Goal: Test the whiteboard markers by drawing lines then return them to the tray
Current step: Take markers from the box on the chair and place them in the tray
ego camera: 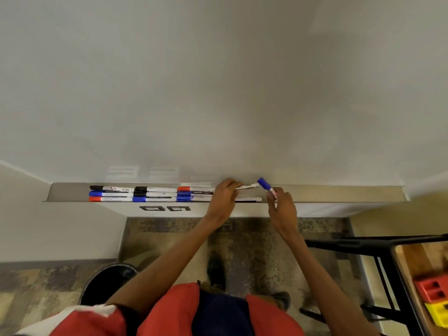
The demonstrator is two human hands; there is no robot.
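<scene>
A metal tray (339, 193) runs under the whiteboard (218, 93), which shows no lines. Several capped markers (150, 194) with black, blue and red caps lie in rows in its left half. My left hand (224, 197) reaches into the tray, its fingers curled round a white marker barrel (248, 186) that sticks out to the right. My right hand (282, 206) pinches a blue-capped marker (266, 186), tilted with the cap up and to the left, just beside the tip of that barrel. Another white marker (249, 199) lies at the tray's front edge below my hands.
A dark bin (106, 282) stands on the patterned floor at lower left. A black-framed table (388, 248) with red and yellow blocks (434, 299) is at the right. Two wall sockets (164, 209) sit beneath the tray.
</scene>
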